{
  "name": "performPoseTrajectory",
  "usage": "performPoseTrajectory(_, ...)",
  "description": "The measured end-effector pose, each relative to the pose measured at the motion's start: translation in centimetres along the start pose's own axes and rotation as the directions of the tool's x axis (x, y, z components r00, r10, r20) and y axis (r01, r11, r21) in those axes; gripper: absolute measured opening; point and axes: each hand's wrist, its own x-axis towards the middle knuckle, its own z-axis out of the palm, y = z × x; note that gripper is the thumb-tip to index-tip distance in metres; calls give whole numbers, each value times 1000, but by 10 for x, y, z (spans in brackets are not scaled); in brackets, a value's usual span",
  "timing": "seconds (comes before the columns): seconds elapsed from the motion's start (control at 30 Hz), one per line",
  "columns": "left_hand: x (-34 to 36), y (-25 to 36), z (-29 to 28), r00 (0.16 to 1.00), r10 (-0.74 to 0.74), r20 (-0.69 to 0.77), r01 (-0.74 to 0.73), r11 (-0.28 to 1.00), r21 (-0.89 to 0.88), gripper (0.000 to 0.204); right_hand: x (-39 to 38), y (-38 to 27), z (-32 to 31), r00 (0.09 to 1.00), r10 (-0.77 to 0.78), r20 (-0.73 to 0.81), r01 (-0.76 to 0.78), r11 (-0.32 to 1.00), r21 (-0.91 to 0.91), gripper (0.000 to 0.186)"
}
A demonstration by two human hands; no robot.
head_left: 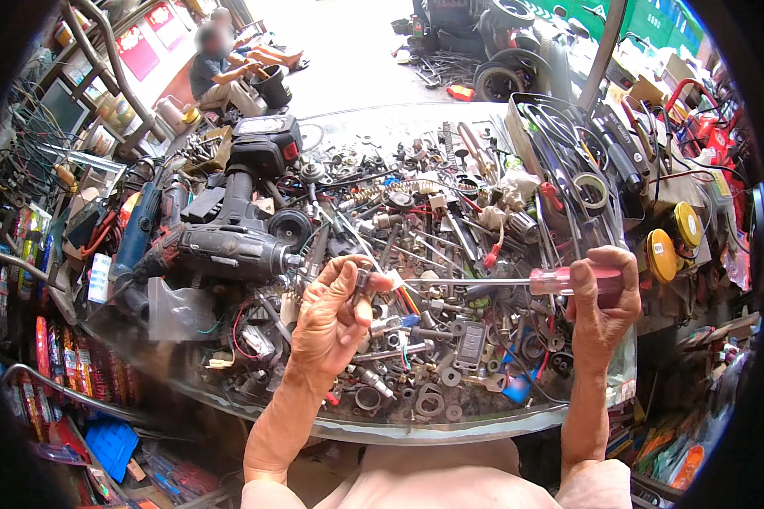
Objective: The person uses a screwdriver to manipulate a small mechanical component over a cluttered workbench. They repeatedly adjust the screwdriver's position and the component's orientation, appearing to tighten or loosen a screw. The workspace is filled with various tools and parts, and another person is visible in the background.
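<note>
My right hand [604, 293] is closed around the clear pinkish-red handle of a screwdriver [560, 282]. The long metal shaft points left, and its tip reaches close to the fingers of my left hand [335, 310]. Between the thumb and fingers of that hand is a small dark metal part [362, 282], mostly covered, so its exact kind does not show. Whether the screwdriver tip touches the part, I cannot tell. Both hands are above a glass-topped table [484, 422] heaped with loose hardware.
A cordless drill [229, 242] lies left of my left hand, near a blue power tool [137, 229]. Bolts, nuts and washers [430, 400] cover the tabletop. A bin of cables [560, 153] stands at the back right, by yellow round tins [660, 254]. A seated person [216, 76] is far left.
</note>
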Motion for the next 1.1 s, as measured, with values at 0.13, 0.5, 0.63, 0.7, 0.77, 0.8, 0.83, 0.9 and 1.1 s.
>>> performPoseTrajectory(0.13,-1,0,3,1000,-7,5,7,1000,14,23,-2,2,1,1000,1,27,1,999,-51,32)
performPoseTrajectory(0.5,-4,-1,10,996,48,70,-55,995,89,26,2,-2,3,996,-35,-82,38,999,38,28)
performPoseTrajectory(0.63,-4,-2,10,993,78,86,-88,989,119,26,7,1,1,990,-21,-142,35,994,99,26)
performPoseTrajectory(0.7,-4,-2,8,993,69,91,-80,989,124,27,8,3,0,990,13,-140,9,988,154,25)
performPoseTrajectory(0.77,-4,-3,8,995,60,79,-70,989,131,27,10,3,-1,989,32,-141,-4,981,194,24)
performPoseTrajectory(0.8,-4,-3,9,996,56,64,-65,989,135,27,10,2,-1,988,48,-144,-15,975,223,24)
performPoseTrajectory(0.83,-4,-4,9,997,54,49,-60,988,139,27,10,2,-1,987,64,-145,-26,967,252,24)
performPoseTrajectory(0.9,-4,-3,10,998,49,39,-54,989,135,27,10,3,-3,992,0,-129,17,991,134,23)
performPoseTrajectory(1.1,-5,-2,10,999,36,35,-41,988,149,27,8,-1,-2,996,-36,-85,40,998,39,23)
